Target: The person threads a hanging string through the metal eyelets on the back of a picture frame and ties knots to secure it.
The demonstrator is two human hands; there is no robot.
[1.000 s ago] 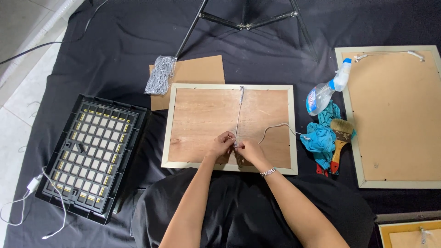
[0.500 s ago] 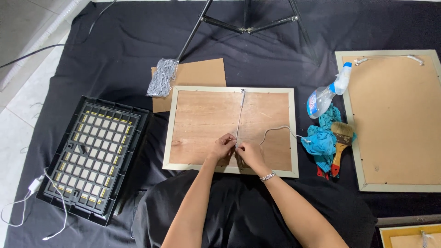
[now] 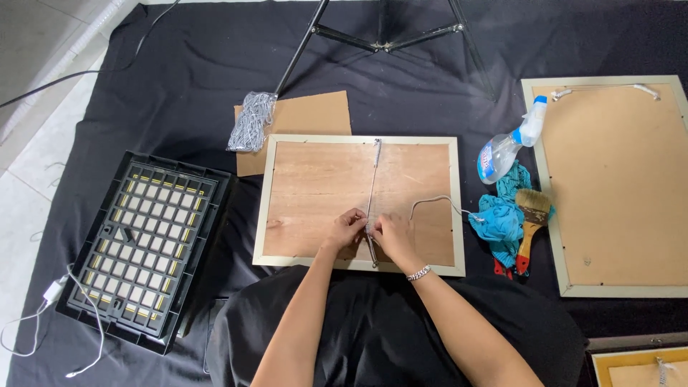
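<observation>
At the middle of the black cloth (image 3: pixel 179 86), a thin cord (image 3: pixel 373 188) stretched across the face-down picture frame (image 3: pixel 358 204) is pinched near its 6 o'clock end by the left hand (image 3: pixel 347 229) and right hand (image 3: pixel 390 233), a spray bottle (image 3: pixel 505 147) lying at 3 o'clock.

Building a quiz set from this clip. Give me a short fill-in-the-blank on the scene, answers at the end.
1. Both hands, left hand and right hand, meet at the thin ____ running down the middle of the frame back.
2. The spray bottle lies to the ____ of that frame.
3. The brush rests on a ____ cloth.
4. A bracelet is on the ____ wrist.

Missing words: cord; right; blue; right
</observation>
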